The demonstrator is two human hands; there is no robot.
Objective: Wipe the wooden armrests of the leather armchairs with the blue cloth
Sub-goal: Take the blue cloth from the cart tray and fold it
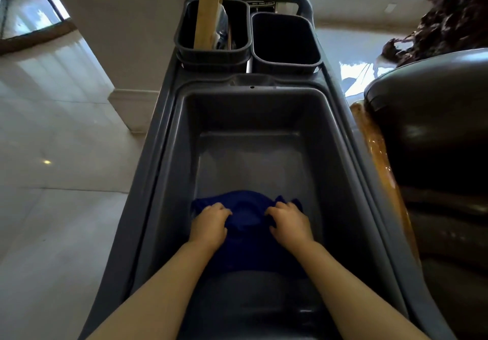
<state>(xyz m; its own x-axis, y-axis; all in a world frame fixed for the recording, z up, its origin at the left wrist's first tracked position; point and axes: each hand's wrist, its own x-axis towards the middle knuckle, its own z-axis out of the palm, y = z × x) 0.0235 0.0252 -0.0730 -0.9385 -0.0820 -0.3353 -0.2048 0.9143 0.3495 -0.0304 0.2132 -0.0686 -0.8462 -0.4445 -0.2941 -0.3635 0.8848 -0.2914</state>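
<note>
A blue cloth [247,215] lies bunched in the near half of a deep grey tub [332,155] on a cleaning cart. My left hand [210,225] grips the cloth's left side with curled fingers. My right hand [289,222] grips its right side the same way. Both forearms reach down into the tub. To the right of the cart stands a dark leather armchair [435,134], and its glossy wooden armrest [380,160] runs alongside the cart's right edge.
Two small dark bins sit at the cart's far end: the left bin [184,41] holds a wooden handle [208,10], the right bin [286,62] looks empty. A white pillar base [126,102] stands left of the cart on a shiny tiled floor [52,168]. A dark plant [449,17] is at the far right.
</note>
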